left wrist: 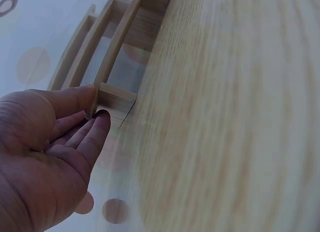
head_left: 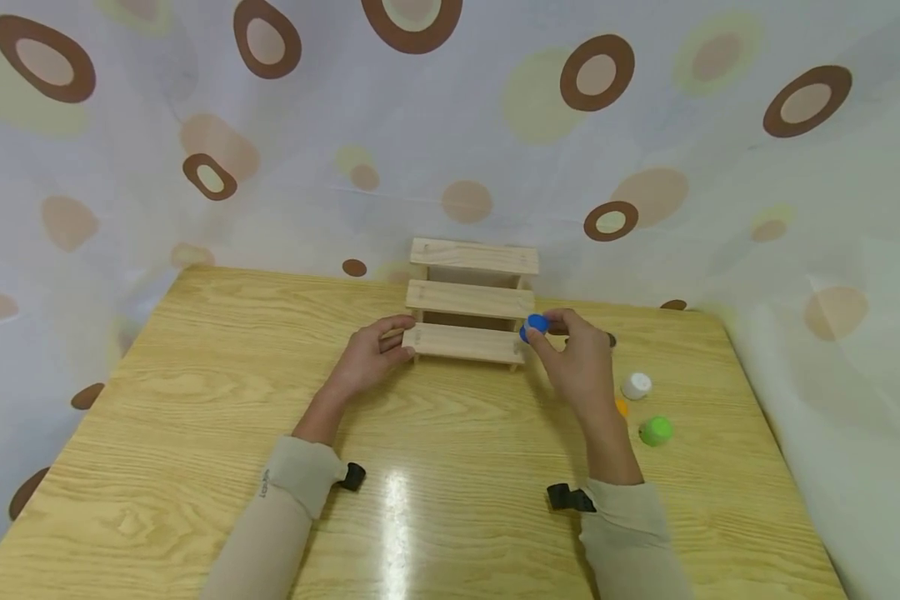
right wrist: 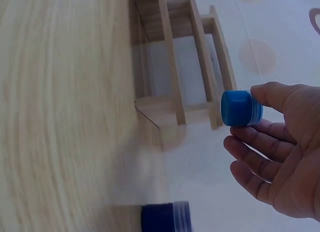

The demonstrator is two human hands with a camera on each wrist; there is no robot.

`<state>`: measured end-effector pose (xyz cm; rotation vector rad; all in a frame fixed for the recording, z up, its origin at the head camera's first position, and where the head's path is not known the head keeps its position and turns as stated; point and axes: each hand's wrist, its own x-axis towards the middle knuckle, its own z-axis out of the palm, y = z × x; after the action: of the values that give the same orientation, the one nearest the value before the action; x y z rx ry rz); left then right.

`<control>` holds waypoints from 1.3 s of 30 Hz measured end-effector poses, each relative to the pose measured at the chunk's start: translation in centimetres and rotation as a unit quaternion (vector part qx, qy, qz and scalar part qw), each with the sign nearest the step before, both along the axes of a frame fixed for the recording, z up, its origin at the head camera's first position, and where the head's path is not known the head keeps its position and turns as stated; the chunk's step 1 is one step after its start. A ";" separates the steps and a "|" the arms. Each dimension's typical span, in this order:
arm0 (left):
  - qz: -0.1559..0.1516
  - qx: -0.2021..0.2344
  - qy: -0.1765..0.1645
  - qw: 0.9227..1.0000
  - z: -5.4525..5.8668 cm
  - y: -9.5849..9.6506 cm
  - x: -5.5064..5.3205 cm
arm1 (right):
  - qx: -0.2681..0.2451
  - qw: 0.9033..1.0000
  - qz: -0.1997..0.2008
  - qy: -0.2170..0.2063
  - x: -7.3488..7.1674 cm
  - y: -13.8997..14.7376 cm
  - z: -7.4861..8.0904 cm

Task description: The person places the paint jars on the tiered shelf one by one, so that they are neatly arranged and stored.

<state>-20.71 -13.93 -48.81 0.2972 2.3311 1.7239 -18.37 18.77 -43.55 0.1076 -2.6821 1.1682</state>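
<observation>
We see the right hand [head_left: 579, 367] pinching a blue jar [head_left: 536, 327] between thumb and fingers, its other fingers loosely bent; the jar sits at the hand's ten o'clock, held by the right end of a wooden stand [head_left: 465, 340], though we cannot tell whether the two touch. The left hand [head_left: 367, 360] grips the left end of the stand's lowest board, thumb and fingers close about it. Between our two hands, the stand rises away in three stepped boards, at about two o'clock from the left hand and ten from the right. From the right hand, we find a white cup [head_left: 637, 385] near four o'clock, and a green cup [head_left: 656, 431] and a partly hidden orange piece [head_left: 622, 407] between four and five, all on the wood-grained counter [head_left: 442, 433]. In the right wrist view, we make out a dark blue jar [right wrist: 162, 219] at six o'clock, cut off by the lower edge. Beyond the stand, toward twelve o'clock, hangs a pale sheet [head_left: 420, 125] patterned with brown rings and blotches.
</observation>
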 end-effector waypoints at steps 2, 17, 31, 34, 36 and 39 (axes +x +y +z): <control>0.002 0.002 -0.003 1.000 0.1 0.1 -0.1 | 0.002 1.000 0.007 -0.003 0.0 -0.6 -0.2; 0.020 0.004 -0.003 1.000 -0.2 0.5 0.0 | -0.001 0.997 0.078 0.012 -0.2 -6.5 -1.2; 0.022 0.011 -0.007 1.000 -0.1 0.6 -0.2 | 0.017 0.996 0.089 0.013 -0.9 -9.9 -1.9; 0.019 0.015 -0.013 1.000 -0.1 0.7 -0.2 | 0.030 0.995 0.095 0.017 -1.0 -10.3 -2.1; 0.024 0.009 -0.015 1.000 -0.1 0.7 -0.2 | 0.036 0.994 0.100 0.020 -1.1 -10.4 -2.2; 0.033 0.002 -0.012 0.999 0.1 0.6 -0.1 | 0.038 0.993 0.105 0.024 -1.2 -10.6 -2.3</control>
<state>-20.81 -13.35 -48.76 0.2013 2.3460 1.7514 -19.60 8.16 -45.88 0.4334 -2.7237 1.1036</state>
